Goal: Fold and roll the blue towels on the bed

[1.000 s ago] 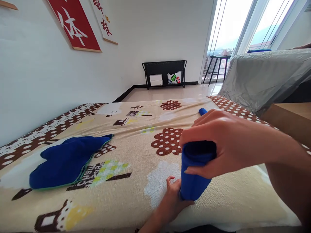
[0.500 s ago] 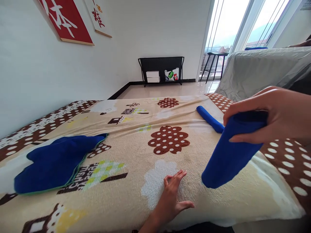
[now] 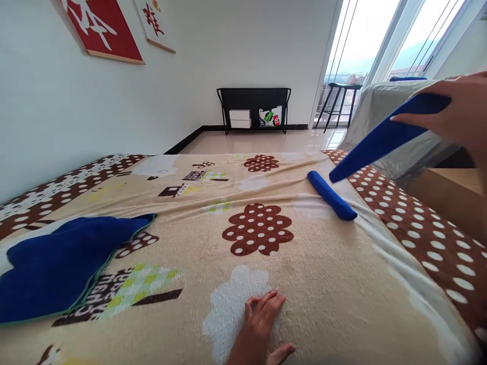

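Pinched between the thumb and fingers of my right hand [image 3: 452,109] is a folded blue towel [image 3: 384,137], held in the air over the bed's right side and tilted down to the left. Its lower end hangs close to a rolled blue towel [image 3: 332,195] lying on the blanket; whether they touch, I cannot tell. My left hand [image 3: 262,317] rests on the cream blanket [image 3: 323,284] at the front, fingers apart, with nothing in it. A crumpled blue towel [image 3: 68,261] with a green edge is spread out at the left.
A black rack [image 3: 253,99] with white boxes [image 3: 240,118] stands against the far wall. A dark stool [image 3: 344,96] is by the window. Behind my right hand are a sheet-covered piece of furniture [image 3: 375,109] and a cardboard box [image 3: 447,195].
My right hand has carried the folded blue towel up and away, toward the rolled one, turning it from upright to a flatter slant. My left hand stays on the blanket.
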`<state>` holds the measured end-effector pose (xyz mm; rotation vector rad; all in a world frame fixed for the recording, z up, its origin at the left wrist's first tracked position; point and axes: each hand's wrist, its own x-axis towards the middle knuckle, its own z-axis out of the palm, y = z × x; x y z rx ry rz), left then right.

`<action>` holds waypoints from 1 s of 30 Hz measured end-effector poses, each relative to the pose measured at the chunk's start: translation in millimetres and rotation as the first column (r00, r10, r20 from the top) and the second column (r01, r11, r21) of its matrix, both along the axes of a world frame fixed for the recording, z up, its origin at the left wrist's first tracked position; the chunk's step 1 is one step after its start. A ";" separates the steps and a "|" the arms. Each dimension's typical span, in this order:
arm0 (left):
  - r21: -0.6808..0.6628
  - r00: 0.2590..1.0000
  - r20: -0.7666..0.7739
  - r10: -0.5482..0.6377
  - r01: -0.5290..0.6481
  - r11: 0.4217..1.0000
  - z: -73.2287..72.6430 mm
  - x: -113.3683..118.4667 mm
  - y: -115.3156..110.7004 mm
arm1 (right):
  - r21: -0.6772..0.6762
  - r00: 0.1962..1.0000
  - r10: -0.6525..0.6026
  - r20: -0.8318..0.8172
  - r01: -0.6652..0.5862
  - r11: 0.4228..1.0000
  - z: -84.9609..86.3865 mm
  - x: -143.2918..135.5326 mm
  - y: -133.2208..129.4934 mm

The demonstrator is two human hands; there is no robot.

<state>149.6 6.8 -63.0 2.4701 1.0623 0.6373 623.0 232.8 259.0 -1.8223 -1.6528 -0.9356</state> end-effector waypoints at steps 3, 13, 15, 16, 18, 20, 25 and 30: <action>0.118 1.000 -0.011 -0.007 0.008 0.993 -11.6 0.8 0.6 | 0.046 0.998 0.059 -0.002 -0.059 0.997 -68.5 17.7 32.1; 0.200 0.981 0.013 0.195 -0.194 0.961 -28.1 9.4 -4.9 | -0.281 0.979 0.202 0.009 -0.191 0.941 -321.4 48.3 -11.8; 0.219 0.982 -0.001 0.189 -0.184 0.958 -27.6 9.0 -4.0 | -0.299 0.983 0.186 -0.006 -0.179 0.937 -333.9 58.6 -17.2; 0.229 0.983 -0.011 0.183 -0.176 0.957 -27.4 9.2 -3.8 | -0.313 0.984 0.179 -0.015 -0.175 0.934 -338.7 62.5 -18.6; 0.241 0.984 -0.035 0.175 -0.162 0.957 -27.4 11.0 -4.4 | -0.335 0.986 0.161 -0.036 -0.164 0.928 -347.3 67.0 -20.1; 0.253 0.985 -0.053 0.162 -0.144 0.957 -27.2 12.1 -5.7 | -0.339 0.990 0.128 -0.059 -0.140 0.930 -354.6 67.6 -21.2; 0.380 0.984 -0.080 0.162 -0.120 0.917 -10.9 -32.6 0.5 | -0.317 0.992 -0.003 -0.130 -0.039 0.948 -368.9 65.9 -30.2; 0.415 0.664 -0.124 0.737 -0.640 0.647 35.7 -191.7 38.9 | -0.332 0.975 -0.093 -0.202 0.021 0.943 -386.9 75.6 -61.4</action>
